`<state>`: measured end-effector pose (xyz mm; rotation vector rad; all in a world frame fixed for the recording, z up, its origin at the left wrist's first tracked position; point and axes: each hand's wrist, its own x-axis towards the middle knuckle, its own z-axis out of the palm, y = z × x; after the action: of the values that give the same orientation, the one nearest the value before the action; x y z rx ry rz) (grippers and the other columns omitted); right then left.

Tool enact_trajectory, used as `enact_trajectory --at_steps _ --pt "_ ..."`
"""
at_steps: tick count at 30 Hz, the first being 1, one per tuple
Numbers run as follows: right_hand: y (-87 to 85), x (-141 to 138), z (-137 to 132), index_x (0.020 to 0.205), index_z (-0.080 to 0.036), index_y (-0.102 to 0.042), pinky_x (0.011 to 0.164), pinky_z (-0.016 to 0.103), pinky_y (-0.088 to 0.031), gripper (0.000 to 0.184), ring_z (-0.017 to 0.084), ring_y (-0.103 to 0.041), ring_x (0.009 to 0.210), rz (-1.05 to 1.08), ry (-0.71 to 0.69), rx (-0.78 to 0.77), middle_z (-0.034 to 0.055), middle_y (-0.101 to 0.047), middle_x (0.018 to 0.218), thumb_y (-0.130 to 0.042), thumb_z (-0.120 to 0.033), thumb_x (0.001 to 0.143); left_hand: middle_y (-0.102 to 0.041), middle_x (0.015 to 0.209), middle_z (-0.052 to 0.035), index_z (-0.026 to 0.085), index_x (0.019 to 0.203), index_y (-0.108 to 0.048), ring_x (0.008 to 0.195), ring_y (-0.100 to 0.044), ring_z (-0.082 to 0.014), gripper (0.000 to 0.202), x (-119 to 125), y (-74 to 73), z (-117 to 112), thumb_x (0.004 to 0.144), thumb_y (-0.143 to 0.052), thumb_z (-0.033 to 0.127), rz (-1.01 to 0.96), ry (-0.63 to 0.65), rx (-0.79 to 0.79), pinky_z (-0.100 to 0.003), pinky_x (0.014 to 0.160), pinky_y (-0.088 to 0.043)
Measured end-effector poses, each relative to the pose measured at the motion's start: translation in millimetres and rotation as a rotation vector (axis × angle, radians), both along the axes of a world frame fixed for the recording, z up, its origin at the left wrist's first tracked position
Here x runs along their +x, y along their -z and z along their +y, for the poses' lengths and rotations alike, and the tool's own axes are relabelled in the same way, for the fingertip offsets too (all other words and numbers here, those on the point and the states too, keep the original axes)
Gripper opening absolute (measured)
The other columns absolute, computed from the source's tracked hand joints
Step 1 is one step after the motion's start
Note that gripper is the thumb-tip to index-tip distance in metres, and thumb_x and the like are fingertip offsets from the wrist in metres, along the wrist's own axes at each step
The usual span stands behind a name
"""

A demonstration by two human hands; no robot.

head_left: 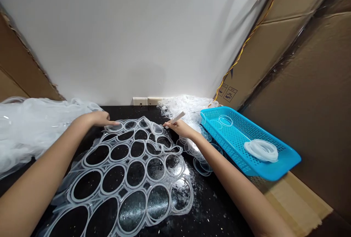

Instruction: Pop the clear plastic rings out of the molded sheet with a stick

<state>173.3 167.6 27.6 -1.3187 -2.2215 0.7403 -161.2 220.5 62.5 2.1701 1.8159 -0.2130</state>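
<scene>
A translucent sheet (122,171) with rows of large round holes, each edged by a raised ring, lies spread on a black tabletop. At its far left edge, my left hand (101,118) rests with the index finger stretched out onto the sheet; its other fingers are partly hidden. My right hand (181,128) is closed round a slim, flat white stick (178,117) at the far right edge. The stick's lower end is hidden by the fingers. Near that hand, a flap of the sheet (155,127) is folded and crumpled.
Right of my right forearm stands a blue perforated basket (223,150), holding a bundle of translucent rings (261,150) and a few loose ones. Thin ring scraps (189,102) are heaped by the wall. More translucent sheets (30,129) are piled left. Cardboard (304,94) borders the right side.
</scene>
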Motion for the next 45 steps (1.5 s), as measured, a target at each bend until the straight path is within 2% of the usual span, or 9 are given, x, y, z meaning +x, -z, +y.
enact_trajectory --at_steps 3,7,12,17,23,28,34,38,45 --pt "1.8 -4 -2 0.096 -0.016 -0.066 0.075 0.028 -0.045 0.033 0.018 -0.059 0.086 -0.027 -0.033 0.041 0.0061 -0.067 0.097 -0.038 -0.031 0.09 -0.063 0.061 -0.0081 0.018 0.056 -0.062 0.066 -0.061 -0.0274 0.049 -19 0.8 -4 0.057 -0.055 0.066 -0.083 0.013 -0.124 -0.034 0.059 -0.046" --pt "0.3 -8 -4 0.096 -0.017 -0.067 0.079 0.027 -0.044 0.032 0.017 -0.059 0.089 -0.09 -0.05 0.117 0.0062 -0.066 0.1 -0.037 -0.026 0.091 -0.062 0.066 -0.0017 0.018 0.069 -0.062 0.069 -0.06 -0.0188 0.033 -25 2.4 -12 0.072 -0.055 0.051 -0.283 0.037 -0.156 -0.026 0.059 -0.046" --pt "-1.1 -7 -6 0.101 -0.016 -0.066 0.084 0.03 -0.041 0.03 0.019 -0.058 0.095 -0.196 0.025 0.192 0.0102 -0.065 0.103 -0.038 -0.022 0.09 -0.059 0.098 -0.0047 0.014 0.104 -0.054 0.083 -0.059 -0.0176 0.03 -34 -4.8 -17 0.087 -0.048 0.037 -0.507 -0.002 -0.078 -0.035 0.072 -0.049" --pt "1.9 -4 -6 0.102 -0.017 -0.065 0.082 0.028 -0.04 0.031 0.019 -0.058 0.094 -0.273 0.115 0.216 0.0109 -0.065 0.099 -0.037 -0.026 0.091 -0.055 0.109 -0.006 0.015 0.111 -0.052 0.091 -0.057 -0.0212 0.031 -43 -1.2 -16 0.086 -0.052 0.034 -0.611 -0.056 -0.032 -0.039 0.076 -0.049" --pt "5.4 -3 -4 0.092 -0.013 -0.066 0.081 0.029 -0.039 0.032 0.022 -0.057 0.092 -0.288 0.218 0.239 0.0148 -0.064 0.096 -0.038 -0.026 0.09 -0.055 0.109 -0.0062 0.015 0.112 -0.052 0.092 -0.057 -0.021 0.031 -54 4.1 -17 0.086 -0.052 0.033 -0.584 -0.107 0.002 -0.039 0.076 -0.049" --pt "2.7 2 1 0.079 -0.014 -0.066 0.069 0.027 -0.042 0.034 0.02 -0.06 0.075 -0.214 0.275 0.212 0.0096 -0.066 0.079 -0.038 -0.031 0.089 -0.057 0.106 -0.0055 0.014 0.108 -0.054 0.089 -0.058 -0.02 0.029 -57 9.8 -9 0.086 -0.051 0.033 -0.442 -0.105 0.063 -0.038 0.074 -0.049" --pt "-14.1 14 16 0.089 -0.012 -0.065 0.07 0.032 -0.045 0.041 0.024 -0.062 0.079 -0.043 0.361 0.179 0.012 -0.068 0.081 -0.033 -0.037 0.09 -0.061 0.112 -0.0074 0.019 0.098 -0.064 0.102 -0.056 -0.0264 0.036 -63 14.3 -12 0.077 -0.052 0.046 -0.291 -0.007 0.258 -0.033 0.086 -0.044" --pt "-21.3 -17 28 0.093 -0.012 -0.066 0.074 0.033 -0.047 0.038 0.024 -0.063 0.084 0.051 0.296 0.1 0.0124 -0.069 0.085 -0.037 -0.037 0.089 -0.06 0.116 -0.006 0.02 0.107 -0.061 0.107 -0.053 -0.0233 0.045 -47 24.7 -39 0.082 -0.035 0.047 -0.24 0.15 0.325 -0.033 0.094 -0.038" --pt "-23.1 -132 46 0.092 -0.013 -0.067 0.072 0.027 -0.048 0.031 0.017 -0.063 0.08 0.152 -0.069 -0.119 0.0094 -0.07 0.085 -0.045 -0.034 0.088 -0.044 0.133 -0.0146 0.012 0.124 -0.049 0.124 -0.038 -0.0289 0.055 -22 54.7 -81 0.085 -0.037 0.049 -0.149 0.243 0.362 -0.045 0.098 -0.031"
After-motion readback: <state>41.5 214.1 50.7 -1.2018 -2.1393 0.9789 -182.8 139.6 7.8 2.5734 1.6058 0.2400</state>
